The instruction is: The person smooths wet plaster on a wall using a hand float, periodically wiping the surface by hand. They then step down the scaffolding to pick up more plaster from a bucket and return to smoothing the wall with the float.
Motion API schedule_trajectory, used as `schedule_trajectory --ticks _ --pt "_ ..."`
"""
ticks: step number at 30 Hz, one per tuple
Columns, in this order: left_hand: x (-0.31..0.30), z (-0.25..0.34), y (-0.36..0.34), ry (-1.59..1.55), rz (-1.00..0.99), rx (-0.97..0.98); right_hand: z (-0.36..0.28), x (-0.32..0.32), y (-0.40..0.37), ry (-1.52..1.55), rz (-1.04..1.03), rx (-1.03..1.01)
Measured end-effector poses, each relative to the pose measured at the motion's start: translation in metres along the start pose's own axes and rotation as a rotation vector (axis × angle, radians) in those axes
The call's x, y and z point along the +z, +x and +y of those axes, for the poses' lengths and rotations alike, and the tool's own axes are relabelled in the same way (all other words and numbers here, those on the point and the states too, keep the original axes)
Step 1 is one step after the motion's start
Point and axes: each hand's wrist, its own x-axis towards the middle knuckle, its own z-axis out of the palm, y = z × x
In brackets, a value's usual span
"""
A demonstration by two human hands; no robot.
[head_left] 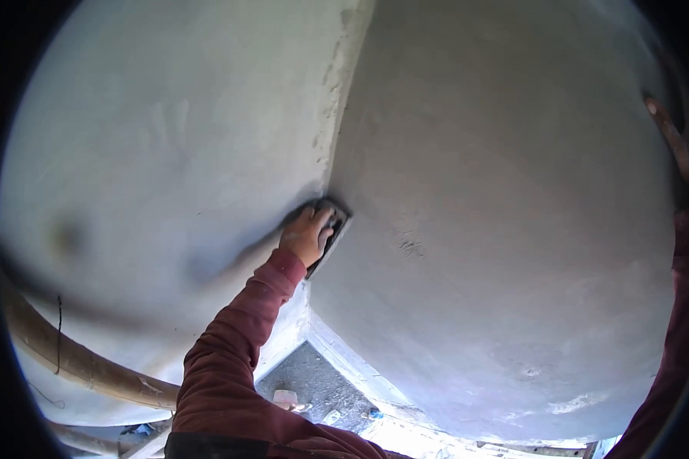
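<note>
The left hand (306, 236) closes its grip on a dark float (334, 222) at the wall corner (325, 183), long axis slanting from upper right to lower left.

Pale wall (153, 138), grey wall (497, 168) (faintly mottled), rough floor (321, 379)

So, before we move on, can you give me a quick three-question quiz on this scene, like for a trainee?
1. Multiple choice: where is the left hand holding the dark, flat tool?
A) Down on the ground
B) At the corner between two wall faces
C) Against a curved pole

2. True or false: the right hand is well apart from that tool.

3. Fill in the blank: the left sleeve is dark ____ in colour.

Key: 1 B; 2 true; 3 red
</note>
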Motion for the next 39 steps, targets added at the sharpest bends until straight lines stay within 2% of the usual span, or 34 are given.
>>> schedule_trajectory --ticks 1,2,4,5,7,11,12,13,14,16,17,19,23,25,26,29,30,33,35,37,39 --pt "0.0 -0.002 -0.01 0.072 0.106 0.127 0.001 0.003 0.0 -0.019 -0.029 0.041" --pt "0.001 -0.006 -0.012 0.043 0.133 0.083 0.004 0.022 0.002 -0.035 -0.011 0.04" --pt "-0.026 0.015 0.003 -0.013 0.222 0.05 0.004 0.068 0.007 -0.328 -0.574 1.014" --pt "-0.042 0.027 0.023 -0.038 0.298 0.056 0.0 0.048 0.009 -0.327 -0.571 1.01" --pt "-0.065 0.045 0.066 -0.108 0.493 0.161 -0.014 -0.007 0.01 0.09 0.027 0.073" --pt "-0.051 0.06 0.108 -0.206 0.613 0.167 -0.001 0.002 0.0 0.05 0.109 0.024" --pt "-0.038 0.061 0.106 -0.225 0.651 0.147 -0.003 -0.01 -0.003 0.093 -0.068 0.107" --pt "-0.022 0.056 0.092 -0.226 0.615 0.105 -0.005 -0.018 -0.004 0.138 -0.246 0.19" --pt "-0.005 0.044 0.071 -0.221 0.583 0.066 -0.005 -0.02 -0.003 0.134 -0.245 0.189" --pt "0.019 0.02 0.027 -0.198 0.399 0.013 -0.006 -0.023 -0.003 0.011 -0.249 0.152" --pt "0.018 0.017 0.011 -0.165 0.332 -0.02 -0.008 -0.025 -0.001 0.002 -0.247 0.159" --pt "-0.008 0.028 0.025 -0.203 0.463 0.081 -0.011 -0.027 0.001 0.048 -0.24 0.185" --pt "-0.089 0.07 0.123 -0.213 0.715 0.287 -0.01 -0.018 -0.003 0.078 -0.234 0.186" --pt "-0.079 0.074 0.13 -0.194 0.549 0.223 -0.009 -0.017 -0.005 0.152 -0.203 0.238" --pt "-0.06 0.065 0.12 -0.187 0.563 0.184 -0.008 -0.018 -0.003 0.146 -0.201 0.241" --pt "-0.016 0.031 0.057 -0.125 0.345 0.03 -0.011 -0.026 -0.004 0.027 -0.241 0.224" --pt "-0.028 0.033 0.041 -0.119 0.209 -0.002 -0.012 -0.026 -0.004 0.032 -0.232 0.225" --pt "-0.056 0.043 0.061 -0.123 0.332 0.087 -0.012 -0.023 -0.001 0.035 -0.207 0.222" --pt "-0.083 0.062 0.105 -0.229 0.58 0.218 -0.012 -0.021 -0.004 0.033 -0.207 0.216" --pt "-0.072 0.063 0.131 -0.222 0.593 0.256 -0.009 -0.021 -0.004 0.017 -0.207 0.186" --pt "-0.048 0.054 0.116 -0.238 0.61 0.219 -0.012 -0.02 -0.003 0.027 -0.209 0.209"
